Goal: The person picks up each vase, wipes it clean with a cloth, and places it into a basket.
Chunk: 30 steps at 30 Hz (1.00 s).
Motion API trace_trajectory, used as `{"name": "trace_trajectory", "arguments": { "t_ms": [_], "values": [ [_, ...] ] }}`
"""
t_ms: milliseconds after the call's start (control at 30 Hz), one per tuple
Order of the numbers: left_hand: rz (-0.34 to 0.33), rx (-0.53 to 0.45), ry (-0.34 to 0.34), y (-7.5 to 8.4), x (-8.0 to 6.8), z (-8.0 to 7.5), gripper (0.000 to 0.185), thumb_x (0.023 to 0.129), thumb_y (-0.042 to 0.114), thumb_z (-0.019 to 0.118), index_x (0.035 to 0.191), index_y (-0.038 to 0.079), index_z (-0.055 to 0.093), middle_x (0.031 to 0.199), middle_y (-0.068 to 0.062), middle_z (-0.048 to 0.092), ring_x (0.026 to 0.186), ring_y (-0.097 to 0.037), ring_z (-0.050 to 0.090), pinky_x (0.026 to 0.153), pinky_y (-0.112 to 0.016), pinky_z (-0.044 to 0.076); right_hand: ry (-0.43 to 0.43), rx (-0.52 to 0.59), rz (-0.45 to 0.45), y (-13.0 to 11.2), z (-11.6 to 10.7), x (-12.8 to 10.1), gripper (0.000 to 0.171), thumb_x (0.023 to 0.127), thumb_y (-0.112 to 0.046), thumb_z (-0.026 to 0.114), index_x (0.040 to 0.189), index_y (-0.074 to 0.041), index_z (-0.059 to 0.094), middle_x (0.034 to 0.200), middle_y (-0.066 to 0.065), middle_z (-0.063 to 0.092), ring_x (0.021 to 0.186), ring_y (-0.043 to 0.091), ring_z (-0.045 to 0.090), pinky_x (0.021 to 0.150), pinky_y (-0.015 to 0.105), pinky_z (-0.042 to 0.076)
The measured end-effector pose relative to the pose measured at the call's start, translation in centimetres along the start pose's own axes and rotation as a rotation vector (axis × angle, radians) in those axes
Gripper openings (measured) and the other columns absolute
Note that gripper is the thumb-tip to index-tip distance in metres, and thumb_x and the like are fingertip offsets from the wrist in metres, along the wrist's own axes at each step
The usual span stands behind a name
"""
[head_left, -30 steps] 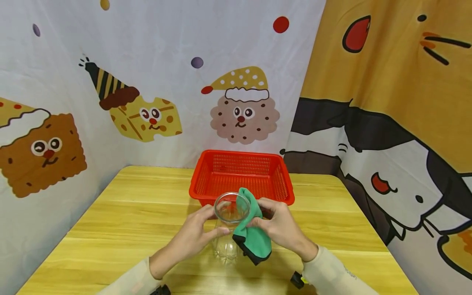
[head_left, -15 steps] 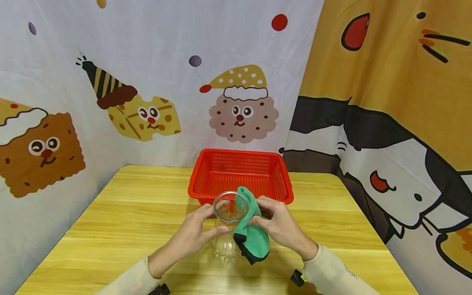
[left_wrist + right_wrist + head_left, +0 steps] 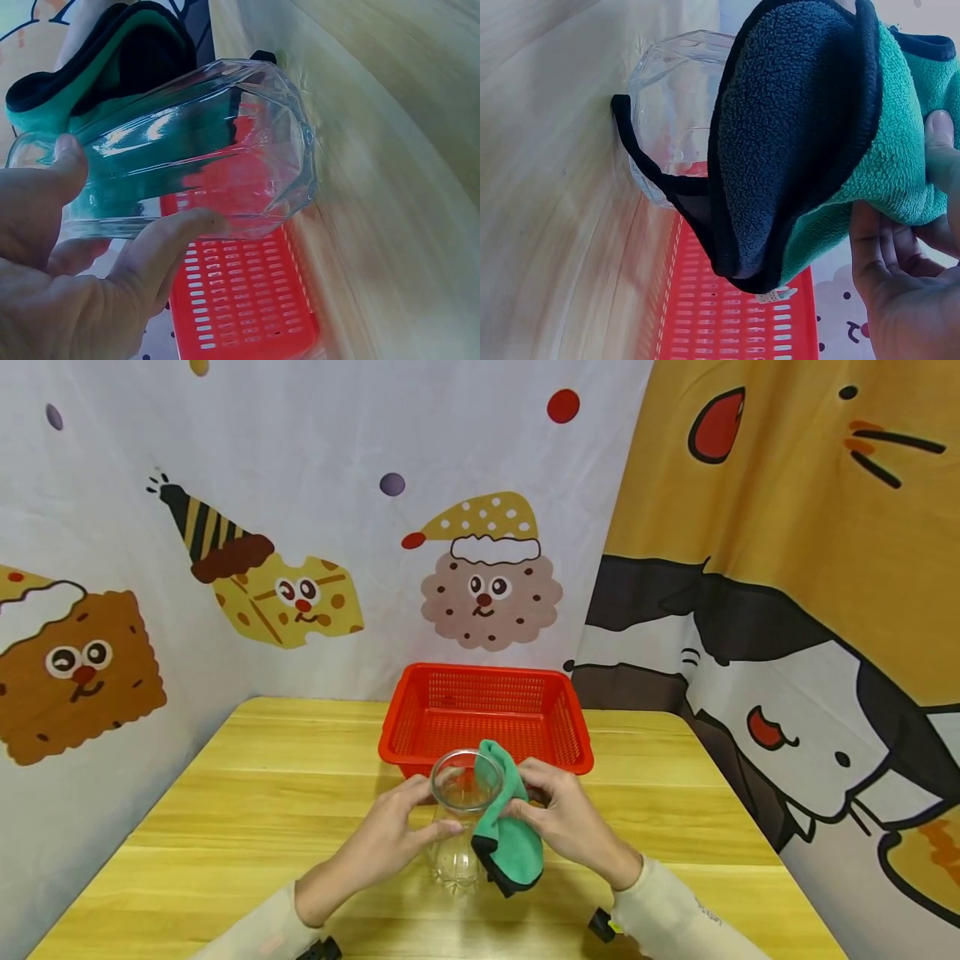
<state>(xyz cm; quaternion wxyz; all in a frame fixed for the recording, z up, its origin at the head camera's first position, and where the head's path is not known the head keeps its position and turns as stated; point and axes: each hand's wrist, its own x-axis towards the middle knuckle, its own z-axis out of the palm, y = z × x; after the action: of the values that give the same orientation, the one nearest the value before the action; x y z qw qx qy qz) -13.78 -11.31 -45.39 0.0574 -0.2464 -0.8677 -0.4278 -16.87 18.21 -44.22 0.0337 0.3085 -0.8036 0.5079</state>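
A clear faceted glass [image 3: 461, 827] stands upright on the wooden table [image 3: 225, 793], just in front of the red basket. My left hand [image 3: 390, 839] grips the glass [image 3: 202, 161] from its left side, thumb and fingers curled round the wall. My right hand [image 3: 562, 818] holds a green cloth with a black edge [image 3: 506, 827] against the glass's right side and rim. In the right wrist view the cloth [image 3: 810, 142] drapes over the glass [image 3: 671, 112], its dark underside facing the camera.
A red plastic slotted basket [image 3: 486, 717] sits behind the glass at the table's middle back. Cartoon-printed curtains close off the back and both sides. Bare tabletop lies to the left and right of the hands.
The hands, glass and cloth stay almost in the same place; the cloth has shifted slightly on the rim. The camera has turned a little.
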Motion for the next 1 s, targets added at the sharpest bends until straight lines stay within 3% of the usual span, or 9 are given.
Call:
{"name": "trace_trajectory", "arguments": {
  "t_ms": [333, 1000],
  "values": [
    [0.017, -0.008, 0.001, 0.25, -0.30, -0.46, 0.046, 0.109, 0.035, 0.083, 0.150, 0.014, 0.077, 0.133, -0.003, 0.081, 0.130, -0.026, 0.077, 0.113, -0.051, 0.066, -0.007, -0.006, 0.015, -0.12, 0.15, -0.14, 0.028, 0.104, -0.014, 0.088, 0.133, -0.016, 0.086, 0.124, 0.003, 0.077, 0.101, 0.010, 0.080, 0.088, 0.030, 0.074],
    [0.012, -0.025, -0.004, 0.56, -0.24, -0.41, 0.052, 0.109, 0.036, 0.082, 0.156, 0.014, 0.073, 0.135, -0.005, 0.081, 0.134, -0.029, 0.076, 0.116, -0.057, 0.064, 0.006, -0.228, -0.056, 0.00, 0.25, -0.22, 0.027, 0.101, -0.018, 0.093, 0.126, -0.023, 0.087, 0.125, -0.005, 0.074, 0.092, 0.005, 0.066, 0.077, 0.023, 0.065]
  ]
}}
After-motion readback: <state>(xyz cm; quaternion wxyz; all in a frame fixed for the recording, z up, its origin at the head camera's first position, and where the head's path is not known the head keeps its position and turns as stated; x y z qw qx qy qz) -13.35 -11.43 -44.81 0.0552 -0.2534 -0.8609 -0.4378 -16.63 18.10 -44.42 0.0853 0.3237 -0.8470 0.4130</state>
